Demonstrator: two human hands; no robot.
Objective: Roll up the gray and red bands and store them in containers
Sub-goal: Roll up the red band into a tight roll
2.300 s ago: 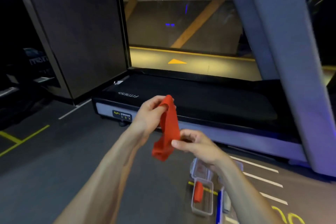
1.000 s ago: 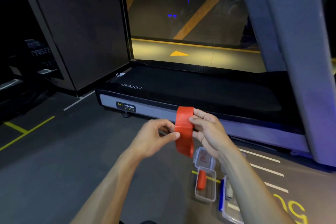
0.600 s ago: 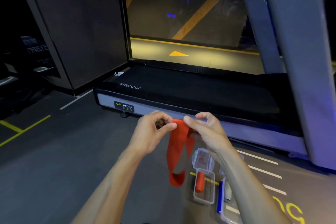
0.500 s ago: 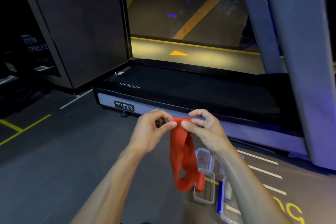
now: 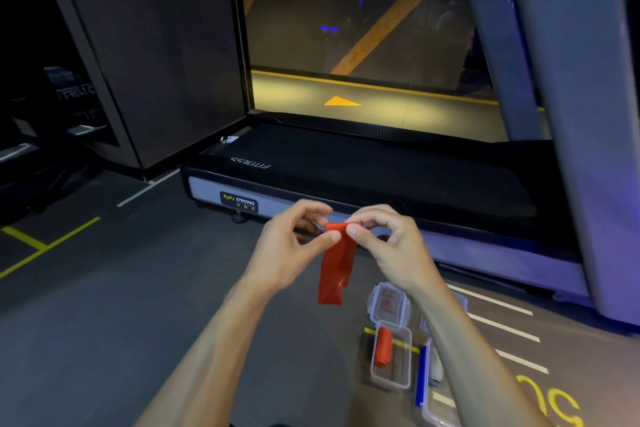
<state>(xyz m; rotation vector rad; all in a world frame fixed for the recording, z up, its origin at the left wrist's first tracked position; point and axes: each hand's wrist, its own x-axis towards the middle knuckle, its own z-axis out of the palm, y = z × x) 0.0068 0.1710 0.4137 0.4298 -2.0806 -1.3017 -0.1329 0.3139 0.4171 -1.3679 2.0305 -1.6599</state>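
Since half a second ago, red band point(image 5: 337, 262) hangs shorter; our left hand point(image 5: 292, 246) and right hand point(image 5: 388, 246) pinch its top edge. Clear container point(image 5: 390, 355) holds one red roll point(image 5: 383, 347).

1. Both forearms are bare from the bottom edge of the view up to the wrists; no sleeve shows.
2. The left hand point(image 5: 289, 246) wears no glove, ring or watch.
3. The right hand point(image 5: 389, 246) is likewise bare, with short, plain nails on its fingers.

Rolled band point(image 5: 383, 347) in container point(image 5: 390, 378)
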